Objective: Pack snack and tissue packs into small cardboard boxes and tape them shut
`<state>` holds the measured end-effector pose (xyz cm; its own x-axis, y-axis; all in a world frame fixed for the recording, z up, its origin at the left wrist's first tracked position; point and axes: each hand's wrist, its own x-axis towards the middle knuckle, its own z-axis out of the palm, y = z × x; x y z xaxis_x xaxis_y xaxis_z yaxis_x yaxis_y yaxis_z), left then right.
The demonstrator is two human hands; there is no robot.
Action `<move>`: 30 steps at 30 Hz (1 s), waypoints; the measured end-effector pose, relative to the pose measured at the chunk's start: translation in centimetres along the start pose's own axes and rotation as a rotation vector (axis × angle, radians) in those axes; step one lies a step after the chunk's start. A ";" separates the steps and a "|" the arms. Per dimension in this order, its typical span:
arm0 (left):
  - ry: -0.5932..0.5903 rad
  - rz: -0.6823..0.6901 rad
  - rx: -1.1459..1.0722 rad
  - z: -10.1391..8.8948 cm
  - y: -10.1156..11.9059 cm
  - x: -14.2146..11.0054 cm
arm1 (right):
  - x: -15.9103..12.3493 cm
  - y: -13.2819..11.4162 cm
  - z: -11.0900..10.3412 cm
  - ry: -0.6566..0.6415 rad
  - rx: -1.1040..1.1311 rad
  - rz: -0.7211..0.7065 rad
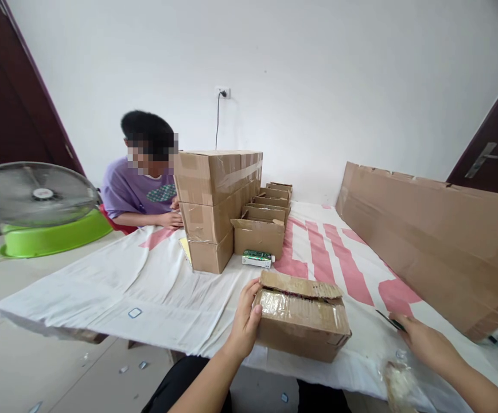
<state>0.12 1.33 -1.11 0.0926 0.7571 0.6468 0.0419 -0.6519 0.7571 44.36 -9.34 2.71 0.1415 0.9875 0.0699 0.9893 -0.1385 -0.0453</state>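
A taped cardboard box (303,321) sits near the table's front edge, its top flap partly raised along a narrow gap. My left hand (249,315) grips its left end, thumb on the near side and fingers around the far corner. To the right of the box, my right hand (415,332) is closed around the dark handle of a small knife (390,320). Its thin blade points left, apart from the box. Just beyond the box lies a small green and white carton (257,258).
Stacked closed boxes (206,218) and a row of open boxes (260,235) stand beyond. A large cardboard sheet (430,241) leans at the right. Crumpled clear plastic (397,378) lies near my right forearm. A person in purple (141,189) sits at the far left; a fan (38,195) stands beside the table.
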 end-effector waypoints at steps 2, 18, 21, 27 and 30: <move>0.001 0.002 0.010 -0.1 0.3 0.0 | -0.2 0.7 0.9 -0.034 0.026 -0.009; -0.062 0.088 0.055 -0.5 1.8 -0.1 | 2.9 -5.4 -4.2 0.416 0.180 -0.136; -0.063 0.099 0.076 -0.5 1.8 -0.2 | 1.7 -10.7 -6.6 0.538 0.299 -0.370; -0.077 0.124 0.088 -0.4 1.4 -0.5 | -0.3 -21.4 -8.9 0.543 0.344 -0.751; -0.091 0.112 0.082 -0.5 1.3 -0.5 | 0.1 -24.3 -8.2 0.564 0.300 -0.713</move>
<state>-0.35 0.11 -0.43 0.1906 0.6749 0.7129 0.1074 -0.7362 0.6682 20.62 -6.49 11.99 -0.4172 0.6395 0.6457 0.8103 0.5835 -0.0543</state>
